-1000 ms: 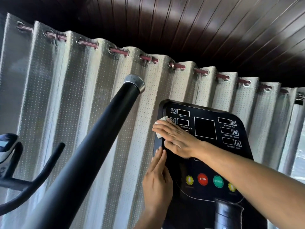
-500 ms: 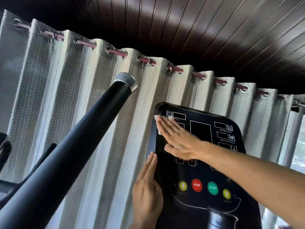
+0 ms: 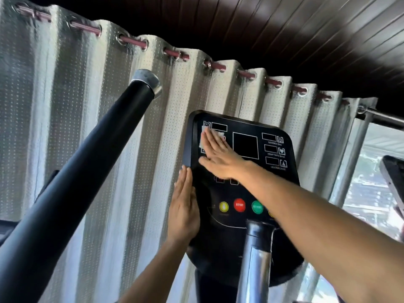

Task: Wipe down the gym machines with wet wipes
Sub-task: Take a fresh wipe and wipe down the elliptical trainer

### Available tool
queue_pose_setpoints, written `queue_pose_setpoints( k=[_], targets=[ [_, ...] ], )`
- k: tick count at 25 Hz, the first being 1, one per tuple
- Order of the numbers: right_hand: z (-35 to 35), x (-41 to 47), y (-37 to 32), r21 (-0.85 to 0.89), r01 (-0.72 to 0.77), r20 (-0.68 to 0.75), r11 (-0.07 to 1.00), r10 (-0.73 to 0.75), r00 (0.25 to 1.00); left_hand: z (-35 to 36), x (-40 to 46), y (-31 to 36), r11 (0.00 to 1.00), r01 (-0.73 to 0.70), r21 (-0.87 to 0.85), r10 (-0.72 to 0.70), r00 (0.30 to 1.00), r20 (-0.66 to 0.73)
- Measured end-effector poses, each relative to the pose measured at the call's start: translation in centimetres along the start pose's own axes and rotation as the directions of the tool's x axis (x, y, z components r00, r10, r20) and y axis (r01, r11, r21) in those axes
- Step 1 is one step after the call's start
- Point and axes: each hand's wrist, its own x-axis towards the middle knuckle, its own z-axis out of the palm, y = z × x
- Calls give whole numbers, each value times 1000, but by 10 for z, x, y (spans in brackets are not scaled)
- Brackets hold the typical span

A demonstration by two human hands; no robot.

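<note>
The black console panel (image 3: 247, 191) of a gym machine faces me, with display boxes above and yellow, red STOP and green START buttons below. My right hand (image 3: 218, 156) lies flat on its upper left part, fingers straight, pressing a white wet wipe (image 3: 204, 136) against the panel. Only the wipe's edges show past my fingertips. My left hand (image 3: 184, 208) rests flat with straight fingers along the console's left edge.
A thick black handlebar (image 3: 87, 162) with a silver end cap slants across the left. A chrome post (image 3: 254, 259) rises in front of the console's base. Silver eyelet curtains (image 3: 65, 106) hang behind; a window (image 3: 369, 193) and another machine's edge are at right.
My right hand has slid the wipe up toward the console's top left corner. The view has shifted, so the console sits lower and further right. My left hand stays on the edge.
</note>
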Motion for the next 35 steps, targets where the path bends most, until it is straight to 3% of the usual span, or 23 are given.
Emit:
queue_pose_setpoints(
  k=[6,10,13,16,19,20,22,24,26,29,33,35],
  targets=[
    [69,-94,-39,0,80,-239,997,-77,968,0,0,-4,997,-20,-72,20,1000,1],
    [104,-122,-28,17,-173,-370,985,166,914,2,-1,-4,995,-3,-98,2,1000,-4],
    [77,-81,-5,59,-254,-319,965,259,911,1,1,0,993,9,-117,-10,1000,-14],
    [56,-43,-15,58,-157,-288,986,168,943,2,1,-3,990,21,-138,-23,1000,-14],
    [72,-66,-44,-48,63,-318,997,-75,945,3,2,-9,986,-10,-163,5,1000,-30],
    [85,-82,-42,-50,64,-330,997,-76,941,2,2,-10,987,5,-158,-10,999,-31],
    [109,-109,-21,16,-134,-401,991,129,907,4,3,-9,989,37,-146,-41,999,-24],
    [115,-119,7,157,-392,-390,907,421,819,5,1,-5,988,44,-147,-49,998,-29],
    [101,-102,26,276,-468,-298,840,537,789,4,1,-2,988,58,-147,-63,998,-29],
    [74,-68,9,285,-380,-268,880,454,850,2,1,-2,986,63,-155,-67,997,-25],
    [82,-88,-31,50,-46,-302,998,60,951,2,1,-4,993,34,-115,-39,999,-37],
    [87,-105,-2,79,-115,-314,990,135,940,2,1,-4,992,42,-116,-46,998,-31]
  ],
)
